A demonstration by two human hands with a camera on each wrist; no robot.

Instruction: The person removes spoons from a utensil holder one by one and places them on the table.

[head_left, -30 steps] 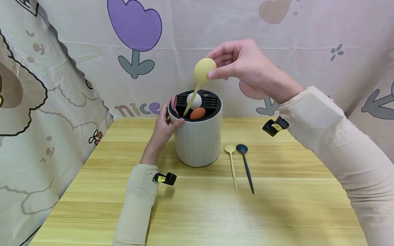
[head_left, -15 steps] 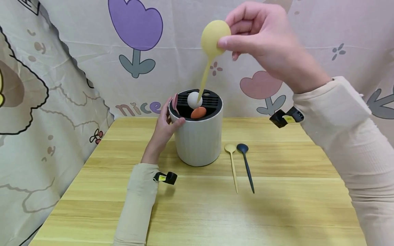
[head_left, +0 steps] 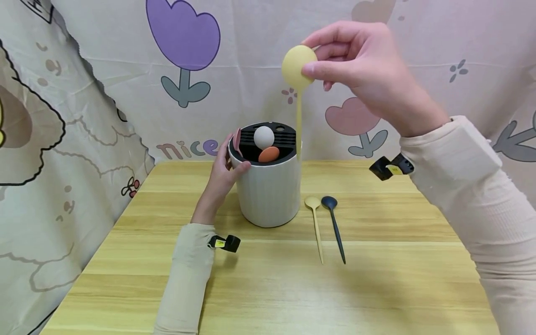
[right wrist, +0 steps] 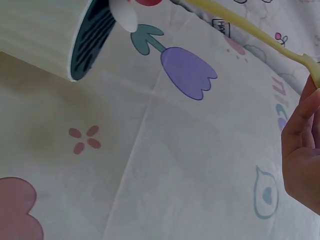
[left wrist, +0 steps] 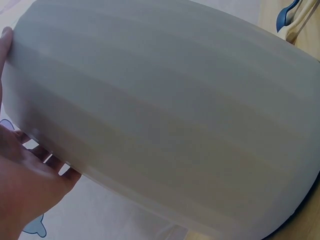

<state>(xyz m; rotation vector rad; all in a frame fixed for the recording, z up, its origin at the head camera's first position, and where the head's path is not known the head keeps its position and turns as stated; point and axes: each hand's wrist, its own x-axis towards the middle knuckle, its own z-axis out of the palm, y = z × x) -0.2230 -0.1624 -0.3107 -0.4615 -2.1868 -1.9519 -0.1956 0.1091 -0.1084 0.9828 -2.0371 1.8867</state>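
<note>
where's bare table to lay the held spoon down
The wooden table is bare in front of the white holder, right of the dark blue spoon, and left of the left hand. It's tight between holder and lying yellow spoon, and the holder's top is crowded.

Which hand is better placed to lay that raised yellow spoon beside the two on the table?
Probably the right hand: it pinches the raised spoon. The left hand grips the white holder, which stands between it and the pale spoon and dark spoon.
</note>
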